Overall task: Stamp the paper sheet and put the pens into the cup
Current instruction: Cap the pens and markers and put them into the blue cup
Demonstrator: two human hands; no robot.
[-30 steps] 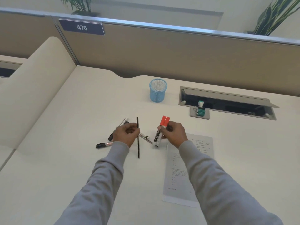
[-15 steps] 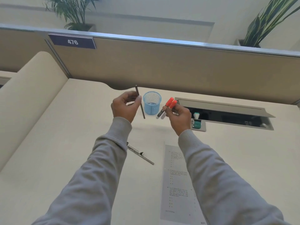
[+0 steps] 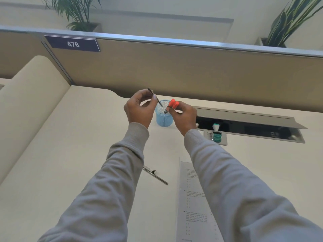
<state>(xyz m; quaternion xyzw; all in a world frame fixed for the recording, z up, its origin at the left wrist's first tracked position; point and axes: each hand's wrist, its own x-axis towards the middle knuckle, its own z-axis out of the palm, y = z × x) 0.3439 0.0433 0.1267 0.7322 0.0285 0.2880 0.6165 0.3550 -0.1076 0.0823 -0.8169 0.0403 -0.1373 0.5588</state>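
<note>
A blue mesh cup (image 3: 164,119) stands at the back of the desk. My left hand (image 3: 139,109) pinches a thin dark pencil (image 3: 155,97), tilted with its lower end over the cup's mouth. My right hand (image 3: 183,116) holds two red-capped markers (image 3: 172,104) with their lower ends dipping into the cup. A silver pen (image 3: 155,175) lies on the desk between my forearms. The printed paper sheet (image 3: 194,206) lies under my right forearm. A green-and-white stamp (image 3: 216,134) stands beside the cable tray.
An open cable tray (image 3: 253,128) is recessed in the desk at the right. A tan partition (image 3: 174,70) with a "476" label (image 3: 73,44) closes the back. A curved side panel (image 3: 26,105) bounds the left.
Both hands have lifted from the desk to the cup with the pencil and markers. The markers' ends have now entered the cup, and the pencil tip is over its mouth.
</note>
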